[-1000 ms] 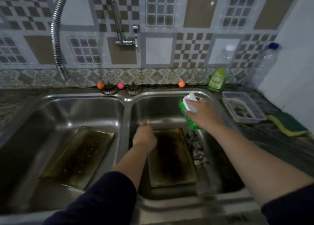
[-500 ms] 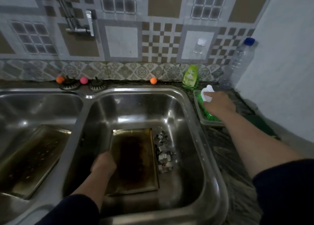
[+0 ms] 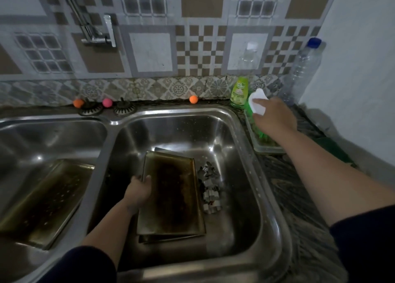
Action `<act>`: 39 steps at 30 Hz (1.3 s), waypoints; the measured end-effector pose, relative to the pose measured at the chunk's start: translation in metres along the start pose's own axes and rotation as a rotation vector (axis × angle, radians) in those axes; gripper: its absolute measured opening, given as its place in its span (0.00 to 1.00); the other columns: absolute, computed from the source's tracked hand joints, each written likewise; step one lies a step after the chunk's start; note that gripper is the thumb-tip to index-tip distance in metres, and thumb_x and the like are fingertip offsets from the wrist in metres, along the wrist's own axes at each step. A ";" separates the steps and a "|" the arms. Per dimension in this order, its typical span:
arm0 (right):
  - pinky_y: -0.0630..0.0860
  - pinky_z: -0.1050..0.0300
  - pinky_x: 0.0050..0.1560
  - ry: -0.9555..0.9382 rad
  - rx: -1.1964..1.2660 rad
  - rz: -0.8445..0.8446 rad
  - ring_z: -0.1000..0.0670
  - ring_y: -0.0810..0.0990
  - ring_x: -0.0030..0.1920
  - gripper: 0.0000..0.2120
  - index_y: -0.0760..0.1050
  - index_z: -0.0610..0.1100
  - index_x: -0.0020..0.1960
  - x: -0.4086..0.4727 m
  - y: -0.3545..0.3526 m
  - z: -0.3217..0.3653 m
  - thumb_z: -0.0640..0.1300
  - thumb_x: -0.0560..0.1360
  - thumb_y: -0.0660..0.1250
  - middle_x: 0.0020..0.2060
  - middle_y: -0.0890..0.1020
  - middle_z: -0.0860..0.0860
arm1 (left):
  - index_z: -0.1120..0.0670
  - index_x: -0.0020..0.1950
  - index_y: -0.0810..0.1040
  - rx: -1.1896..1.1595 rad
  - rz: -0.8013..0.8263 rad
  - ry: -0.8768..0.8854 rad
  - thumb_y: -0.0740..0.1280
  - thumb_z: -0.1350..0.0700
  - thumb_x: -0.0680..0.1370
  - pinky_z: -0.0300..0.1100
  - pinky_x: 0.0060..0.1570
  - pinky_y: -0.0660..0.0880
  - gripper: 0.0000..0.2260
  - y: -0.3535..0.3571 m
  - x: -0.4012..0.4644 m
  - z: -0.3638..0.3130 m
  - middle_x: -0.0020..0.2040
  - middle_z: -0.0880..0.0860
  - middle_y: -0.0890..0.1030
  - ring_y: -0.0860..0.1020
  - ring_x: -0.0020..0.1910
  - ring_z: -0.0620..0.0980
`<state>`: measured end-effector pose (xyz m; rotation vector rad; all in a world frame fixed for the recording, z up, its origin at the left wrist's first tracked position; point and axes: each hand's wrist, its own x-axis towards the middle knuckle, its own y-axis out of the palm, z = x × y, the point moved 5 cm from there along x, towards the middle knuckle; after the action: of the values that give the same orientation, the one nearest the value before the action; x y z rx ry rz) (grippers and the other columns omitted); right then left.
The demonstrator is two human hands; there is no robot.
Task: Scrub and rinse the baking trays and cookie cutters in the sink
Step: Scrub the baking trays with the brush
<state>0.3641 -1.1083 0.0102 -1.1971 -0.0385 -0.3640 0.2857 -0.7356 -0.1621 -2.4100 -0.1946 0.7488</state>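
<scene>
A stained baking tray point(image 3: 173, 195) lies in the right basin point(image 3: 235, 133), stacked on another tray whose edges show beneath it. My left hand point(image 3: 139, 189) grips its left rim. Several metal cookie cutters point(image 3: 210, 189) lie beside the tray on its right. A third dirty tray point(image 3: 47, 199) leans in the left basin point(image 3: 53, 133). My right hand point(image 3: 273, 117) holds a scrub brush with a white handle point(image 3: 257, 103) and green bristles, pressed down into a clear plastic container point(image 3: 267, 149) on the counter.
A green dish soap bottle point(image 3: 240, 92) and two clear plastic bottles point(image 3: 303, 69) stand at the back right. A green sponge point(image 3: 333, 148) lies by the wall. Drain strainers point(image 3: 89, 109) and small coloured balls point(image 3: 193, 99) sit behind the sink. The tap point(image 3: 100, 32) hangs at upper left.
My right hand carried the brush from over the right basin to the container on the counter. My left hand slid from the tray's far end to its left rim, shifting the top tray askew.
</scene>
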 end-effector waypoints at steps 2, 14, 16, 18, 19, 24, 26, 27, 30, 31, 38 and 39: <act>0.72 0.50 0.56 -0.077 0.049 -0.018 0.40 0.74 0.62 0.22 0.70 0.55 0.70 -0.012 -0.003 0.022 0.49 0.76 0.65 0.66 0.70 0.45 | 0.59 0.73 0.64 -0.150 0.047 0.099 0.58 0.49 0.82 0.53 0.63 0.72 0.21 -0.005 -0.006 -0.002 0.65 0.61 0.75 0.74 0.62 0.61; 0.66 0.53 0.67 -0.377 0.317 0.337 0.47 0.68 0.68 0.26 0.66 0.62 0.71 -0.143 0.086 0.126 0.49 0.76 0.68 0.72 0.67 0.49 | 0.52 0.78 0.57 -0.653 0.099 0.391 0.49 0.66 0.83 0.27 0.58 0.67 0.23 -0.030 -0.031 -0.031 0.73 0.50 0.64 0.64 0.67 0.43; 0.62 0.55 0.69 -0.485 0.304 0.367 0.48 0.64 0.71 0.25 0.65 0.63 0.71 -0.170 0.092 0.143 0.50 0.76 0.66 0.74 0.64 0.51 | 0.50 0.78 0.57 -0.757 0.012 0.422 0.50 0.66 0.84 0.37 0.69 0.63 0.23 -0.046 -0.032 -0.041 0.74 0.50 0.65 0.65 0.71 0.45; 0.63 0.54 0.69 -0.600 0.257 0.333 0.47 0.63 0.72 0.24 0.64 0.63 0.71 -0.191 0.091 0.161 0.49 0.78 0.64 0.75 0.62 0.51 | 0.50 0.78 0.58 -0.804 -0.037 0.501 0.49 0.67 0.83 0.39 0.70 0.64 0.24 -0.063 -0.036 -0.053 0.73 0.48 0.68 0.67 0.71 0.45; 0.65 0.52 0.68 -0.639 0.245 0.276 0.45 0.64 0.71 0.24 0.65 0.62 0.72 -0.195 0.088 0.170 0.48 0.77 0.63 0.75 0.62 0.49 | 0.51 0.77 0.58 -0.815 -0.051 0.537 0.49 0.68 0.83 0.34 0.67 0.65 0.24 -0.070 -0.040 -0.059 0.72 0.47 0.68 0.67 0.70 0.43; 0.71 0.48 0.62 -0.497 0.226 -0.080 0.40 0.71 0.63 0.24 0.67 0.58 0.72 -0.112 0.049 0.219 0.47 0.77 0.63 0.69 0.68 0.44 | 0.53 0.77 0.61 -0.822 0.021 0.686 0.50 0.66 0.83 0.36 0.71 0.61 0.22 -0.076 -0.066 -0.081 0.73 0.45 0.65 0.64 0.73 0.42; 0.68 0.50 0.65 -0.503 0.202 -0.078 0.41 0.70 0.66 0.23 0.68 0.57 0.71 -0.089 0.034 0.238 0.46 0.77 0.64 0.70 0.68 0.45 | 0.53 0.77 0.61 -0.849 0.028 0.708 0.51 0.64 0.84 0.38 0.71 0.61 0.21 -0.081 -0.069 -0.085 0.74 0.46 0.66 0.64 0.72 0.41; 0.67 0.51 0.67 -0.527 0.189 -0.047 0.42 0.69 0.67 0.24 0.68 0.58 0.71 -0.089 0.032 0.243 0.46 0.76 0.65 0.71 0.67 0.46 | 0.53 0.77 0.61 -0.876 0.023 0.708 0.52 0.64 0.84 0.38 0.71 0.62 0.21 -0.086 -0.067 -0.088 0.73 0.47 0.66 0.65 0.72 0.41; 0.68 0.52 0.66 -0.648 0.153 0.098 0.41 0.70 0.66 0.24 0.68 0.60 0.70 -0.139 0.044 0.240 0.46 0.76 0.65 0.72 0.65 0.47 | 0.54 0.77 0.61 -0.978 -0.045 0.668 0.50 0.67 0.83 0.37 0.68 0.64 0.22 -0.108 -0.049 -0.085 0.72 0.47 0.68 0.68 0.69 0.44; 0.69 0.51 0.64 -0.689 0.152 0.133 0.41 0.71 0.65 0.24 0.68 0.61 0.70 -0.162 0.050 0.234 0.45 0.76 0.64 0.72 0.65 0.47 | 0.54 0.77 0.61 -1.003 -0.072 0.667 0.50 0.67 0.83 0.36 0.68 0.65 0.22 -0.115 -0.044 -0.083 0.72 0.48 0.68 0.69 0.70 0.45; 0.70 0.52 0.62 -0.474 0.099 -0.026 0.42 0.71 0.64 0.25 0.64 0.59 0.73 -0.118 0.031 0.210 0.46 0.78 0.63 0.71 0.67 0.46 | 0.52 0.76 0.62 -0.876 -0.074 0.758 0.49 0.69 0.82 0.33 0.71 0.61 0.25 -0.103 -0.063 -0.082 0.74 0.45 0.65 0.63 0.73 0.38; 0.72 0.52 0.60 -0.415 0.128 -0.059 0.42 0.72 0.63 0.25 0.65 0.57 0.73 -0.097 0.022 0.210 0.46 0.78 0.64 0.70 0.68 0.44 | 0.50 0.76 0.63 -0.851 -0.066 0.776 0.49 0.69 0.81 0.33 0.71 0.61 0.26 -0.097 -0.070 -0.085 0.74 0.43 0.66 0.62 0.73 0.37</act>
<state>0.3136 -0.8850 0.0470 -1.1291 -0.4511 -0.1569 0.2787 -0.7210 -0.0161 -3.2519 -0.3071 -0.4481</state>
